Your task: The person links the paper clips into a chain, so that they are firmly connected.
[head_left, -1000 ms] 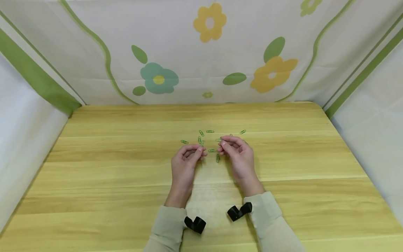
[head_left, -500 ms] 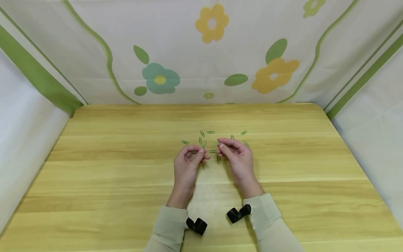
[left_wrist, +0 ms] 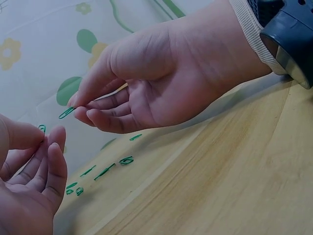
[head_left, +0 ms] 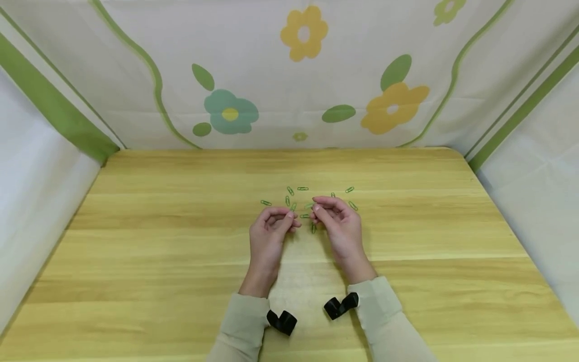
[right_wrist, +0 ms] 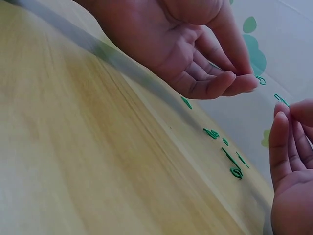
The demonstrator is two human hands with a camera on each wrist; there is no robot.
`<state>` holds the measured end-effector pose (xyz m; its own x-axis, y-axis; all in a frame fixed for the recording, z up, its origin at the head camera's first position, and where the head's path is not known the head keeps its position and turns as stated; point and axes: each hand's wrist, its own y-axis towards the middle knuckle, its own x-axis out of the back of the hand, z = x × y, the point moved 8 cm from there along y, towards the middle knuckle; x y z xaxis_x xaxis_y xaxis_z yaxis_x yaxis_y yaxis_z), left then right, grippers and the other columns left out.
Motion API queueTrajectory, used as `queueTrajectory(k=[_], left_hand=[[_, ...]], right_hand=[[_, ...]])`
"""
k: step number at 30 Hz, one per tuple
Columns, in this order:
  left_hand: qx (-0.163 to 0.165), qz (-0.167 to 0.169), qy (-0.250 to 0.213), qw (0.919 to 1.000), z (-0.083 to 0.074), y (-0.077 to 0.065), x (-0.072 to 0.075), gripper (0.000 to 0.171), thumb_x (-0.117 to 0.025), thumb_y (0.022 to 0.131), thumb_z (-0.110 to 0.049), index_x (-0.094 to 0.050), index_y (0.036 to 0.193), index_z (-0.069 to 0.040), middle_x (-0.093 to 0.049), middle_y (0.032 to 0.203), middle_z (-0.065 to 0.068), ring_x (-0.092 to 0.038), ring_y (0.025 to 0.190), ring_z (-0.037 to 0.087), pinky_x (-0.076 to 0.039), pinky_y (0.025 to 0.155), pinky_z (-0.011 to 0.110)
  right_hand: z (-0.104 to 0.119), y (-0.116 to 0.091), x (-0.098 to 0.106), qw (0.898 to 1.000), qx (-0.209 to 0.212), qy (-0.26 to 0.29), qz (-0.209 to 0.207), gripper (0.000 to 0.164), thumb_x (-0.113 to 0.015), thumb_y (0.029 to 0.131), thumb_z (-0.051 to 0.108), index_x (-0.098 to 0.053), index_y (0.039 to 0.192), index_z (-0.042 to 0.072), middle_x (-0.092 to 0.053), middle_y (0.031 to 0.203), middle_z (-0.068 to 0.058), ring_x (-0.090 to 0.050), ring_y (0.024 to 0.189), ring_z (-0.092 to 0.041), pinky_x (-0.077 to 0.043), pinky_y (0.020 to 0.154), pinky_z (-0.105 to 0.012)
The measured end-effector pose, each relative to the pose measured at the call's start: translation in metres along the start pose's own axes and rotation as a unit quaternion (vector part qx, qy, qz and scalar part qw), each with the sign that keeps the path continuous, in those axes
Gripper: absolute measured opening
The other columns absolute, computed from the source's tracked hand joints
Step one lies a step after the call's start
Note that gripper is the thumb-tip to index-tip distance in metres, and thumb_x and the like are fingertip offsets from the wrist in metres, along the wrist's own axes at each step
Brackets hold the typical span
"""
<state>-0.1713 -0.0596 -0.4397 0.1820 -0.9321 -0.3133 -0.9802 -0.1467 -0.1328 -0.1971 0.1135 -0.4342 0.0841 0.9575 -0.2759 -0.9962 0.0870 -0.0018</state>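
Note:
In the head view, my left hand [head_left: 268, 236] pinches a green paper clip [head_left: 293, 206] between thumb and index finger, its loop pointing up. Facing it, my right hand [head_left: 340, 229] pinches another paper clip [head_left: 309, 206], which points left toward the first. A small gap separates the two clips. Seen from the left wrist, the right hand's clip [left_wrist: 66, 113] sticks out past the fingertips, and the left hand's clip [left_wrist: 42, 128] stands just above thumb and finger. Both hands are raised over the table, the other fingers loosely curled.
Several loose green paper clips lie scattered on the wooden table [head_left: 158, 226] around the hands, among them one clip [head_left: 266, 202] at the left and one clip [head_left: 350, 189] at the far right. A flowered white curtain [head_left: 271, 75] hangs behind the table.
The hands have drawn slightly closer together, the right hand shifting left and the left hand a little right. Each still pinches its paper clip, and the gap between the clips is smaller.

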Motion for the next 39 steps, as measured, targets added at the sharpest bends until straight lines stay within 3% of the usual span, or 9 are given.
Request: queueTrajectory(k=[6, 22, 32, 39], left_hand=[[0.002, 0.012, -0.003, 0.9999, -0.0001, 0.0015, -0.0016, 0.013, -0.073, 0.101, -0.001, -0.068, 0.113, 0.0, -0.073, 0.103, 0.008, -0.076, 0.086, 0.017, -0.065, 0.082, 0.032], [0.01, 0.002, 0.007, 0.9999, 0.0007, 0.0011, -0.0011, 0.02, -0.077, 0.098, -0.001, -0.072, 0.116, 0.004, -0.074, 0.099, 0.004, -0.075, 0.086, 0.016, -0.064, 0.082, 0.03], [-0.001, 0.012, 0.001, 0.9999, -0.0008, 0.0005, -0.0022, 0.013, -0.075, 0.1, -0.003, -0.073, 0.112, 0.0, -0.08, 0.097, 0.009, -0.079, 0.079, 0.019, -0.064, 0.077, 0.031], [0.001, 0.011, -0.003, 0.9999, -0.0001, 0.0015, -0.0017, 0.017, -0.077, 0.099, -0.003, -0.074, 0.114, 0.003, -0.08, 0.098, 0.007, -0.079, 0.082, 0.017, -0.065, 0.081, 0.031]], right_hand=[[-0.0011, 0.0011, 0.0004, 1.0, 0.0, 0.002, -0.004, 0.015, -0.071, 0.097, -0.008, -0.072, 0.111, -0.003, -0.074, 0.094, 0.0, -0.072, 0.082, -0.016, -0.063, 0.076, -0.025], [-0.0002, 0.0003, 0.0011, 1.0, -0.001, 0.016, -0.005, 0.02, -0.072, 0.096, -0.008, -0.076, 0.104, 0.01, -0.073, 0.097, -0.002, -0.07, 0.083, -0.015, -0.062, 0.078, -0.025], [0.0001, 0.0, -0.0008, 1.0, -0.004, 0.01, 0.005, 0.02, -0.073, 0.097, -0.007, -0.077, 0.102, 0.012, -0.075, 0.099, -0.004, -0.066, 0.081, -0.011, -0.059, 0.074, -0.023], [-0.0001, -0.0001, -0.0004, 1.0, -0.007, 0.003, 0.005, 0.02, -0.073, 0.096, -0.007, -0.077, 0.103, 0.011, -0.075, 0.099, -0.001, -0.066, 0.081, -0.011, -0.059, 0.074, -0.023]])
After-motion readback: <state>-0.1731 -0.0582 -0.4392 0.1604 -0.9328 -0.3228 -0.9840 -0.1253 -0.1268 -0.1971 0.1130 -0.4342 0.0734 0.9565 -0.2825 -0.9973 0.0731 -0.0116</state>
